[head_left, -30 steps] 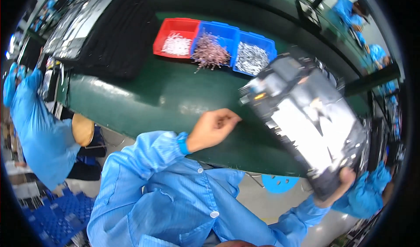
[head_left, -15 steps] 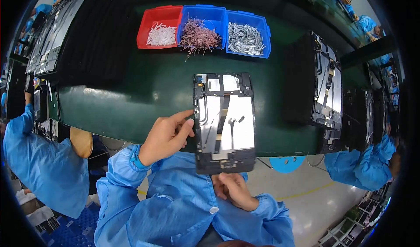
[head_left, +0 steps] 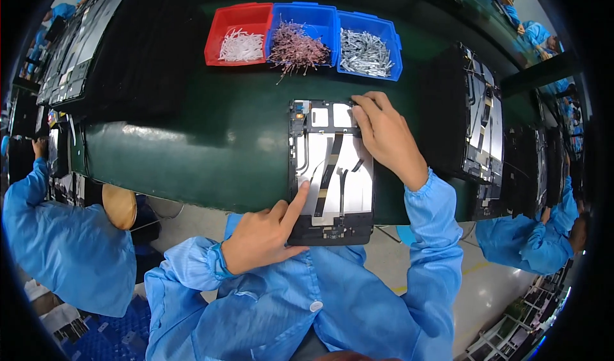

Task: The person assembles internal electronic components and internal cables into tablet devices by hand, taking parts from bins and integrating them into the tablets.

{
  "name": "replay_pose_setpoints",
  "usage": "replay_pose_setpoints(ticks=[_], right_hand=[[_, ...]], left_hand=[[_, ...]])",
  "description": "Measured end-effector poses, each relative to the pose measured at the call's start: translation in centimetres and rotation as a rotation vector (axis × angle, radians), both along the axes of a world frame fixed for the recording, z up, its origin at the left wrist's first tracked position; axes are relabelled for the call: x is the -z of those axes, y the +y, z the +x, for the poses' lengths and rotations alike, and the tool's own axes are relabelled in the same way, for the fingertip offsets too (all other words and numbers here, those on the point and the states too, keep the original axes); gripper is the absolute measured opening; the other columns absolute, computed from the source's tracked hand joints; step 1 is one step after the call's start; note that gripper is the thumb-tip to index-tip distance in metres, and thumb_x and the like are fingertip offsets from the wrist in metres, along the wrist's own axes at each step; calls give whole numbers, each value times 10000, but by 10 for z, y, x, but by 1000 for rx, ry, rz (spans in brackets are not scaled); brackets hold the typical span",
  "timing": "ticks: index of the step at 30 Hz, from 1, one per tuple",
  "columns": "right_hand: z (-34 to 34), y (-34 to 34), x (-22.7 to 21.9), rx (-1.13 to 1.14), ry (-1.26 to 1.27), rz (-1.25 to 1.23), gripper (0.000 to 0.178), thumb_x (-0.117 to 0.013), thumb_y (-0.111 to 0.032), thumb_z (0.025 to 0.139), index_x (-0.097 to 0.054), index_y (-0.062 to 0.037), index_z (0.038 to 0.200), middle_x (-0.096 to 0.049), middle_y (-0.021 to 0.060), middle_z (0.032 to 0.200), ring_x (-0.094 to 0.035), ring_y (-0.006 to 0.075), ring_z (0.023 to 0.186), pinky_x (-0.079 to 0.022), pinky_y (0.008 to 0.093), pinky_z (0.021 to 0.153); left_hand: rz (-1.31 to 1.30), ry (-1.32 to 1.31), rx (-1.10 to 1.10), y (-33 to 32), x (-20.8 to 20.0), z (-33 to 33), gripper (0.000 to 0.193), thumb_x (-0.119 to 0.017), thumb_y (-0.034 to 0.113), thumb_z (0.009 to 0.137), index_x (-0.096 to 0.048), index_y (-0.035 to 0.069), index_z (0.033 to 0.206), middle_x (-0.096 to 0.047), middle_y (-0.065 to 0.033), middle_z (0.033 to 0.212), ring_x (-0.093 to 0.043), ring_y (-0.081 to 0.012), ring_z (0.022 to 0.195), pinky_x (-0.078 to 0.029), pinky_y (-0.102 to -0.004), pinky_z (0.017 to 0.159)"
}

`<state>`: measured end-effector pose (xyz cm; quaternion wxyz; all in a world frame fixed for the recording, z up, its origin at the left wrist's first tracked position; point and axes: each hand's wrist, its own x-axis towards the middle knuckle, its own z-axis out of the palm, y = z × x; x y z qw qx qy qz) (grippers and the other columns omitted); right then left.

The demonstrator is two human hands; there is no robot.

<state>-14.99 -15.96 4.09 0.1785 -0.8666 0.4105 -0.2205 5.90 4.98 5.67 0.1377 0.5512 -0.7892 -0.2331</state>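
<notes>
An opened tablet, with a black frame, a silver inner plate and dark flat cables, lies face up near the table's front edge, its lower end overhanging. My left hand holds it at the lower left; the index finger reaches straight onto the silver plate and the other fingers are curled. At the upper right corner my right hand grips the tablet, thumb on its face and fingertips at the top edge. Whatever small part may lie under those fingertips is hidden.
Beyond the tablet stand a red bin of white strips, a blue bin of pinkish wire-like pieces and another blue bin of silver pieces. Tablet stacks flank the green table at left and right. Co-workers sit on both sides.
My right hand has come up from below the tablet to its upper right corner. My left hand has shifted down to the lower left, its index finger now on the plate.
</notes>
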Motion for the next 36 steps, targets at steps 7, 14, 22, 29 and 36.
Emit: replay_pose_setpoints(ticks=[7,14,22,29,36], right_hand=[[2,6,-3,9,121,-49,261,-522,-193,1012,-623,46,1036,-606,204,1039,-651,425,713,-557,495,670],[3,7,-1,100,149,-39,260,-507,-201,1021,-592,39,971,-572,216,974,-635,429,633,-555,495,600],[-5,-2,11,135,-72,13,325,-481,-261,1046,-629,6,935,-583,188,930,-634,398,736,-521,487,654],[-14,-2,16,162,-226,179,371,-467,-266,1054,-678,13,929,-607,178,902,-629,373,810,-491,435,730],[-18,-1,18,144,-271,188,407,-442,-267,1072,-678,45,959,-596,162,866,-603,291,770,-465,370,714]], left_hand=[[2,-83,122,-11,-4,15,1092,-835,407,718,-267,-25,1546,-589,-121,803,-631,-261,678,-527,-360,542],[-109,-119,225,-16,-4,22,1036,-814,443,724,-325,42,1545,-601,-142,835,-618,-244,673,-526,-349,577],[-502,186,-424,-145,5,54,285,-751,135,857,-686,78,1129,-583,-69,853,-595,-195,585,-490,-354,544],[-597,172,-520,-169,31,74,223,-766,88,841,-697,80,1053,-586,-62,894,-603,-185,596,-487,-343,547],[-678,281,-476,-178,37,72,144,-739,24,865,-698,30,1004,-594,-74,905,-582,-157,619,-468,-293,557]])
